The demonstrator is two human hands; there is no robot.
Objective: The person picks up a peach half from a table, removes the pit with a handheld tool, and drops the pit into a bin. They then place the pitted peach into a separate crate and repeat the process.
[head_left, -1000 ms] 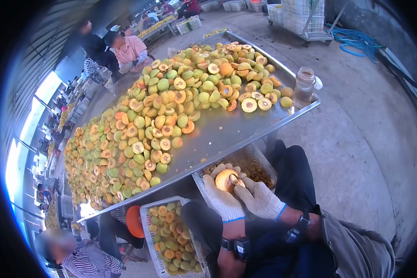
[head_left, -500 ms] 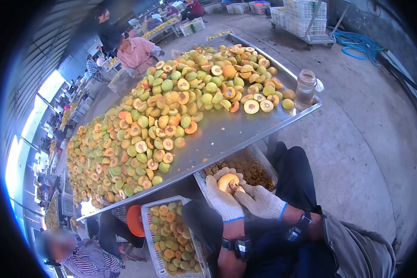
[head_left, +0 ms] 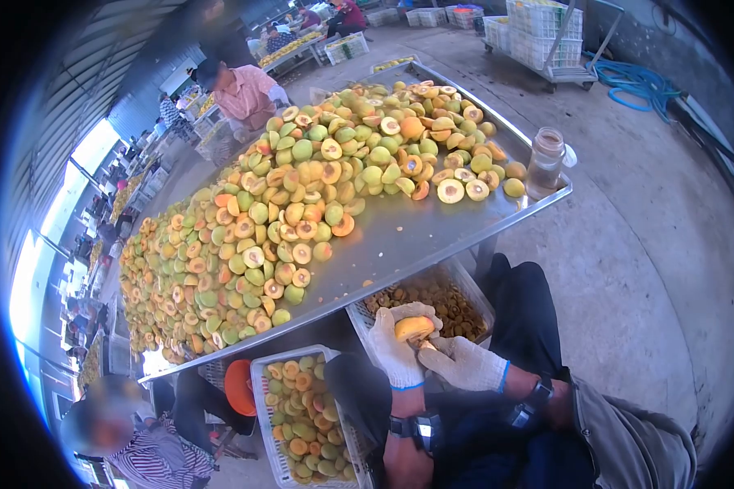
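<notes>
A piece of orange-yellow fruit [head_left: 414,328] is held in the left hand [head_left: 398,345], which is covered by a pale knitted glove. The fruit is cradled between the palm and the curled fingers, and its upper side is left exposed. The fruit's lower edge is met by the fingertips of the right hand [head_left: 466,363], likewise gloved, with its thumb and fingers drawn close together; whether anything is gripped between them cannot be told. Both hands are held over the near side of a crate [head_left: 360,326] in which brown pieces [head_left: 457,308] are heaped, just below the edge of a metal table [head_left: 391,244] on which cut fruit [head_left: 285,220] is piled.
</notes>
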